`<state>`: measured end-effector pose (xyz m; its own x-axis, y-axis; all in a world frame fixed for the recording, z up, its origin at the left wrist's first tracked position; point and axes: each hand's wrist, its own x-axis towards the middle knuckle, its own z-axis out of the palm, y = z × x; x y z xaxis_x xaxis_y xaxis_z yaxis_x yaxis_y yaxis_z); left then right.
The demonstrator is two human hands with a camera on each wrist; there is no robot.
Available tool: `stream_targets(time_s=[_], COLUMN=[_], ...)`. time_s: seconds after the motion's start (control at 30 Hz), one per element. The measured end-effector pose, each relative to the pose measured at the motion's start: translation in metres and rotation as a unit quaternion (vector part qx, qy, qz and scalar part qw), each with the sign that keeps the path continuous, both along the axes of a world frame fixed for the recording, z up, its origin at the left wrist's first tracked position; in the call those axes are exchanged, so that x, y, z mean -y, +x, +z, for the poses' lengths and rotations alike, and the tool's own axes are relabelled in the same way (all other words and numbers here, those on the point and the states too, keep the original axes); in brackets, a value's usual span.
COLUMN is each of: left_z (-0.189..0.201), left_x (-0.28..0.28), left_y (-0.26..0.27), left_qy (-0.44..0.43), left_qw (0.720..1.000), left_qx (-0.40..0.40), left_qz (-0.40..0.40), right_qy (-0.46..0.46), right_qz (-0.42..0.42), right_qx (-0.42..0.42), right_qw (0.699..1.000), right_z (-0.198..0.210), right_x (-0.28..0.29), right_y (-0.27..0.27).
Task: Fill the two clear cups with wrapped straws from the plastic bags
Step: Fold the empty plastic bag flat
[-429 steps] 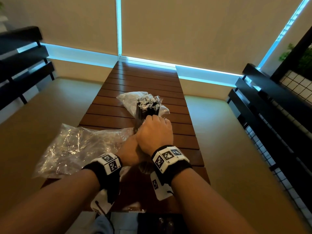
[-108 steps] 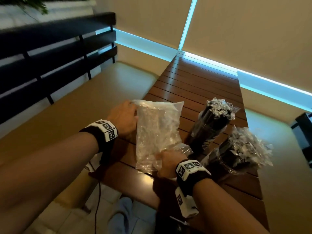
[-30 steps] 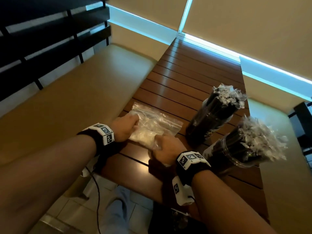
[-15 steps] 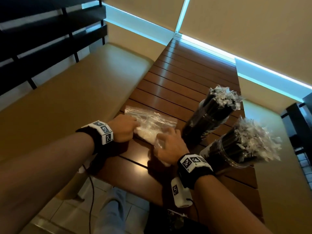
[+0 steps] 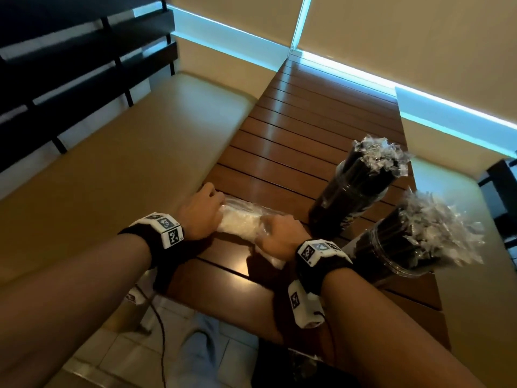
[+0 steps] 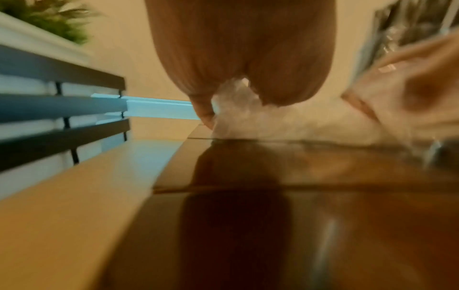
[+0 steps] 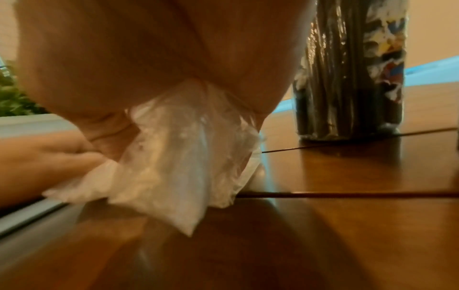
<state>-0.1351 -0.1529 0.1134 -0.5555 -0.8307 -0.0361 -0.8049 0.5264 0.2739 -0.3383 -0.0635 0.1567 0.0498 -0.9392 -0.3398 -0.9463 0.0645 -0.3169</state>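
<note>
At the near edge of the slatted wooden table (image 5: 282, 152), the left hand (image 5: 201, 214) and right hand (image 5: 282, 239) both curl their fingers around the rolled-up, empty-looking clear plastic bag (image 5: 240, 224), which lies flat on the wood between them. Just beyond the right hand stand the two clear cups, the nearer cup (image 5: 397, 253) and the farther cup (image 5: 355, 197), each crammed with black wrapped straws (image 5: 375, 152) whose wrapper tips fan out above the rim. The likeliest slip, I judge, is the right wrist knocking over a top-heavy cup.

Café-style booth: slatted wooden table (image 5: 307, 130) between padded benches (image 5: 126, 152).
</note>
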Motion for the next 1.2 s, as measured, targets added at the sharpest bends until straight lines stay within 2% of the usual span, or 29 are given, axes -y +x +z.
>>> stream_targets(time_s=[0.13,0.23,0.33,0.4,0.5,0.6,0.67,0.7,0.73,0.77,0.8,0.9,0.93,0.97,1.0,1.13,1.2], left_z=[-0.002,-0.004,0.000,0.007,0.009,0.006,0.010,0.012,0.016,0.021,0.026,0.044,0.052,0.060,0.066,0.068,0.068], left_x=[-0.008,-0.006,-0.003,-0.006,-0.013,-0.015,-0.015,-0.015,-0.014,-0.014,-0.012,-0.011,-0.012,-0.015,-0.016,-0.011,-0.007], left_y=[0.019,0.033,0.030,0.013,-0.004,-0.011,-0.021,-0.025,-0.029,-0.030,-0.030,-0.026,-0.027,-0.031,-0.035,-0.044,-0.039], left_qy=[-0.064,-0.097,-0.186,-0.211,-0.150,-0.051,0.015,0.067,0.139,0.222,0.301,0.496,0.521,0.521,0.507,0.375,0.293], left_qw=[0.993,0.980,0.956,0.949,0.968,0.998,0.996,0.986,0.966,0.933,0.888,0.725,0.694,0.689,0.696,0.765,0.781], left_qx=[-0.011,0.069,0.129,0.148,0.157,0.026,-0.062,-0.103,-0.154,-0.218,-0.287,-0.446,-0.472,-0.485,-0.491,-0.469,-0.471], left_qz=[-0.095,-0.162,-0.185,-0.182,-0.128,-0.018,0.066,0.114,0.156,0.183,0.196,0.173,0.153,0.136,0.134,0.235,0.287], right_qy=[0.054,0.093,0.087,0.078,0.040,0.018,0.032,0.037,0.032,0.019,0.000,-0.056,-0.079,-0.100,-0.118,-0.150,-0.195], right_qz=[-0.102,-0.173,-0.195,-0.192,-0.192,-0.208,-0.214,-0.219,-0.222,-0.218,-0.207,-0.187,-0.182,-0.177,-0.170,-0.123,-0.115], right_qx=[0.089,0.170,0.161,0.135,0.123,0.152,0.186,0.206,0.224,0.228,0.219,0.189,0.192,0.199,0.209,0.206,0.167], right_qw=[0.989,0.966,0.964,0.969,0.973,0.966,0.958,0.953,0.948,0.949,0.953,0.962,0.961,0.959,0.956,0.959,0.960], right_z=[-0.005,-0.005,-0.006,-0.008,-0.010,-0.011,-0.012,-0.012,-0.012,-0.013,-0.015,-0.015,-0.013,-0.009,-0.006,0.005,0.009], right_x=[0.007,0.009,0.009,0.009,0.002,-0.004,-0.005,-0.007,-0.009,-0.011,-0.013,-0.013,-0.011,-0.009,-0.007,-0.010,-0.018], right_y=[-0.003,-0.006,-0.001,0.002,0.004,0.008,0.015,0.019,0.023,0.026,0.029,0.032,0.033,0.035,0.036,0.038,0.037])
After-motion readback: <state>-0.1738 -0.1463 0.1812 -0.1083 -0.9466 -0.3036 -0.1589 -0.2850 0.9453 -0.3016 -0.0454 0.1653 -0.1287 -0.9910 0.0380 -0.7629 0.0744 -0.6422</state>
